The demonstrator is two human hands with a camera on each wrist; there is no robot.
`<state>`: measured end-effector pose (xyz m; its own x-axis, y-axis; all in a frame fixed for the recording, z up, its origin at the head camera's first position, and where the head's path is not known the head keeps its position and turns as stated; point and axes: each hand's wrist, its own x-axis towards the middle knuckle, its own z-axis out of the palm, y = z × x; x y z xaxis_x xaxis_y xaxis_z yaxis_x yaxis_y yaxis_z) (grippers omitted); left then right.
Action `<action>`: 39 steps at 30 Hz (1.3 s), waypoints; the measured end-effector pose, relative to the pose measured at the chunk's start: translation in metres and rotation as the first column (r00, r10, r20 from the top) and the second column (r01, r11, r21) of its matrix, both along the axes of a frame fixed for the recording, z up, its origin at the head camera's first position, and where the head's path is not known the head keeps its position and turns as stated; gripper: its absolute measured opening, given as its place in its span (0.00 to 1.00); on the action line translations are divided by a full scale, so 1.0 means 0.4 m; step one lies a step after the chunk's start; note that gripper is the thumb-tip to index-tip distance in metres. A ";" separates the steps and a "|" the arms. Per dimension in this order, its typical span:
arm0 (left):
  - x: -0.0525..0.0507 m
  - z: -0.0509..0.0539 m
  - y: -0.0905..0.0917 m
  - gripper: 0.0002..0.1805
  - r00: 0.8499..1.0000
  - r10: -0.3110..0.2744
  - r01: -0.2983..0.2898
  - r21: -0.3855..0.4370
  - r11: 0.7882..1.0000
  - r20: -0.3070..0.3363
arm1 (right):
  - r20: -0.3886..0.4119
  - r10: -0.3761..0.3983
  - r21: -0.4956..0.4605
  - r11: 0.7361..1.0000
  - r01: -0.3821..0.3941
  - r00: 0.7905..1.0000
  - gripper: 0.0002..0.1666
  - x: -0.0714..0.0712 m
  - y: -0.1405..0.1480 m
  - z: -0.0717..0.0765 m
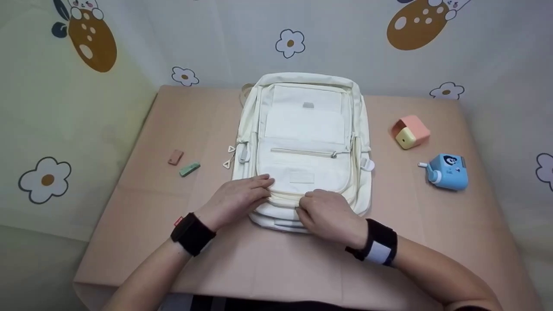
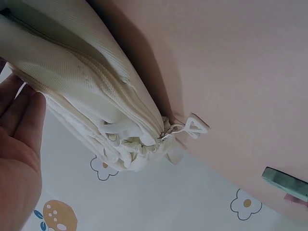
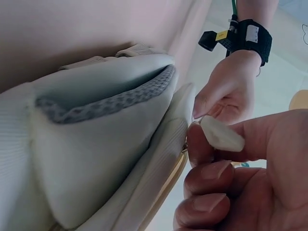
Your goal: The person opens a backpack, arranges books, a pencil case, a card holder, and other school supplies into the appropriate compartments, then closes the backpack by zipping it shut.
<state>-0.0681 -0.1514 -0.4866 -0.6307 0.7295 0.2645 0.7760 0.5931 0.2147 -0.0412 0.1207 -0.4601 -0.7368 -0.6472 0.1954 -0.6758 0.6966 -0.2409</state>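
A cream backpack (image 1: 309,125) lies flat on the table with its front up. At its lower front edge my right hand (image 1: 328,214) pinches a white zipper pull (image 3: 221,134) between thumb and curled index finger. My left hand (image 1: 235,198) holds the bag's edge a little to the left, fingertips on the front panel. In the left wrist view, the fingers (image 2: 30,118) of that hand lie against the seam. A triangular white zipper pull (image 2: 196,125) hangs from the bag's side. A side pocket with grey mesh lining (image 3: 110,103) gapes slightly in the right wrist view.
To the left on the table (image 1: 142,242) lie a small pink block (image 1: 175,157) and a small green block (image 1: 189,169). On the right stand a pink and yellow box-shaped object (image 1: 412,131) and a blue pencil sharpener (image 1: 448,172) with a crank. A patterned curtain (image 1: 233,39) hangs behind.
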 end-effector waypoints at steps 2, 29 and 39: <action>-0.001 -0.001 0.000 0.07 1.000 0.004 -0.004 0.011 1.000 0.001 | 0.001 0.005 0.009 1.000 -0.005 1.000 0.18 -0.002 -0.016 0.003; 0.005 -0.013 -0.002 0.07 0.999 0.027 -0.030 0.062 0.998 0.041 | 0.039 0.177 -0.064 0.983 -0.174 0.983 0.07 -0.014 -0.041 -0.009; 0.010 -0.012 -0.002 0.08 0.999 0.025 -0.027 0.078 0.997 0.032 | -0.074 0.131 -0.092 0.986 -0.138 0.989 0.09 -0.041 0.059 -0.009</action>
<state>-0.0641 -0.1522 -0.4914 -0.6580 0.6904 0.3005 0.7528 0.5933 0.2851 -0.0577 0.1442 -0.4638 -0.6273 -0.7151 0.3083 -0.7787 0.5738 -0.2535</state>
